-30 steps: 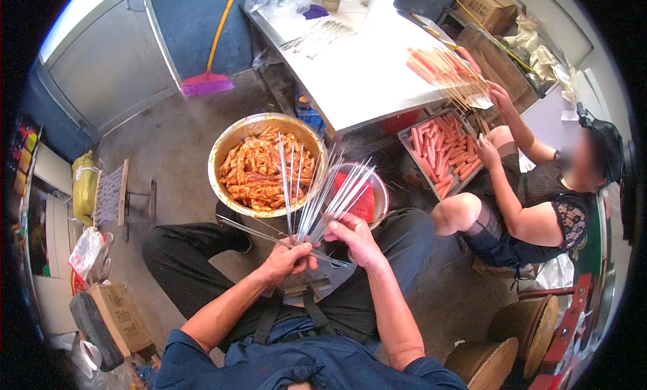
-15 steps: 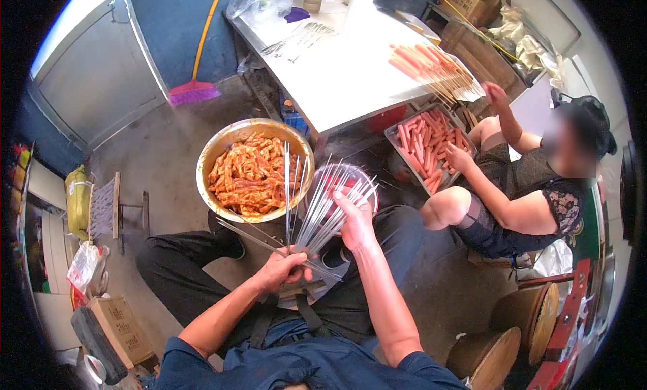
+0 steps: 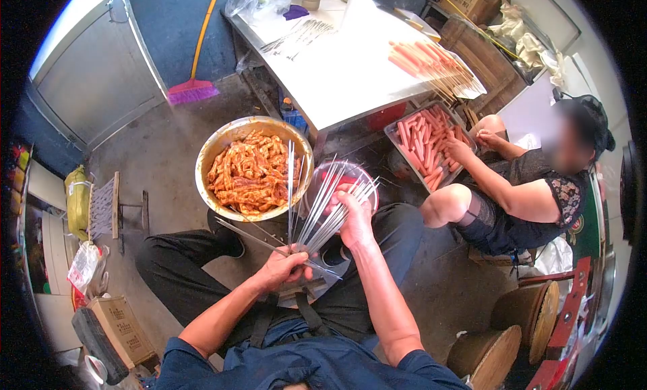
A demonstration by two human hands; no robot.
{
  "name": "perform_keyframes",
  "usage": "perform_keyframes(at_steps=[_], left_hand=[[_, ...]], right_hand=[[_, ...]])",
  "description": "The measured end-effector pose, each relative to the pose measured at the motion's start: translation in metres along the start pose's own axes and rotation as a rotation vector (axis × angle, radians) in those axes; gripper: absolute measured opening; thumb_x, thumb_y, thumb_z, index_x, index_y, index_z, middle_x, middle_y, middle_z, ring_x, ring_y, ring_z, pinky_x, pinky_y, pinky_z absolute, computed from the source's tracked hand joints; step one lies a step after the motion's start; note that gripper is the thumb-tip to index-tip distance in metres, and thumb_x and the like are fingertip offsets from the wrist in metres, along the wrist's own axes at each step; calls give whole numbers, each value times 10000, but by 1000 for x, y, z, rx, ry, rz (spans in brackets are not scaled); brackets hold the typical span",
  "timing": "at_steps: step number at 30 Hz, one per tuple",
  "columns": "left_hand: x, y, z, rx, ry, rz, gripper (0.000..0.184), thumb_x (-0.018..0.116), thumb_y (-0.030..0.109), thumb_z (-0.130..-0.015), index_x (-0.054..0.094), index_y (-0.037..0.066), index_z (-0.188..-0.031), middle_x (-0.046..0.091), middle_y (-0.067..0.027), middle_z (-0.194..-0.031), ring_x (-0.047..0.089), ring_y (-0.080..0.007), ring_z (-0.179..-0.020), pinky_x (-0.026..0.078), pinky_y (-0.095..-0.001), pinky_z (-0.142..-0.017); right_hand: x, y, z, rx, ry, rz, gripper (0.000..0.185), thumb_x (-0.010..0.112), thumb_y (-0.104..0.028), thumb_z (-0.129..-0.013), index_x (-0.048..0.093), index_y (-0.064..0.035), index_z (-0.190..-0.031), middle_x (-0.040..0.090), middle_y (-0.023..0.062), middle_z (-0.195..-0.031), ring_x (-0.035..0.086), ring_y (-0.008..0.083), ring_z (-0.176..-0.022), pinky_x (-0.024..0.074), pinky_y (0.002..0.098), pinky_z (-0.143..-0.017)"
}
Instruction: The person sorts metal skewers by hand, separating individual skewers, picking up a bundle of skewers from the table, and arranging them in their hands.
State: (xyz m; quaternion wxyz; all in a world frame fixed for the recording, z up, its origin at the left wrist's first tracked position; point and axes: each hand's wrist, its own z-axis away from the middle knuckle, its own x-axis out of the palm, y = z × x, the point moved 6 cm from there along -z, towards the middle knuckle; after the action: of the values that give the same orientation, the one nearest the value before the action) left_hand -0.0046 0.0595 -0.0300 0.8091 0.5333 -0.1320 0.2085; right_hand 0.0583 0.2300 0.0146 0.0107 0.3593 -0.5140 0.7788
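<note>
Skewers (image 3: 319, 215), fanned near the basin (image 3: 203, 162) of sauced meat (image 3: 251, 171). My left hand (image 3: 282, 268), forearm angled inward, pinches their lower ends in its fingers; my right hand (image 3: 354, 220), farther forward, holds the fan's right side in bent fingers.

Downward view from the head

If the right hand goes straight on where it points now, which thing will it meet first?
The right hand would first meet the metal skewers beside its fingers. The round bowl seems next, though the hand may pass above it; depth is unclear.
</note>
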Motion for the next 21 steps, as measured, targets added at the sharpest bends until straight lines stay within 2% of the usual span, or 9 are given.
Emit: perform_keyframes(at_steps=[4, 6, 13, 21], left_hand=[[-1, 0, 0, -3, 10, -1, 264, 480, 204, -899, 555, 27, -1080, 613, -86, -687, 376, -72, -415, 281, -205, -388], [-3, -2, -2, 6, 18, 5, 260, 479, 200, -900, 559, 25, -1075, 613, -85, -687, 377, -72, -416, 280, -205, -387], [-5, -2, -2, -16, 52, -4, 253, 492, 188, -894, 564, 29, -1076, 612, -79, -682, 367, -68, -414, 272, -207, -388], [-7, -5, -3, -8, 63, 5, 249, 506, 199, -891, 562, 42, -1075, 614, -78, -681, 373, -64, -431, 266, -207, -393]], right_hand=[[3, 3, -3, 7, -29, 5, 114, 633, -137, -842, 564, -60, -891, 557, 20, -693, 538, 127, -581, 496, 283, -554], [2, 4, -4, 10, -7, 16, 135, 666, -156, -827, 588, -66, -890, 581, 4, -694, 548, 106, -570, 460, 237, -536], [0, 7, -9, 32, -29, 50, 123, 683, -127, -812, 598, -59, -868, 585, 4, -686, 551, 107, -576, 465, 241, -538], [-1, 6, -9, 21, -26, 70, 147, 681, -114, -809, 614, -41, -918, 612, 20, -726, 570, 112, -613, 481, 252, -567]])
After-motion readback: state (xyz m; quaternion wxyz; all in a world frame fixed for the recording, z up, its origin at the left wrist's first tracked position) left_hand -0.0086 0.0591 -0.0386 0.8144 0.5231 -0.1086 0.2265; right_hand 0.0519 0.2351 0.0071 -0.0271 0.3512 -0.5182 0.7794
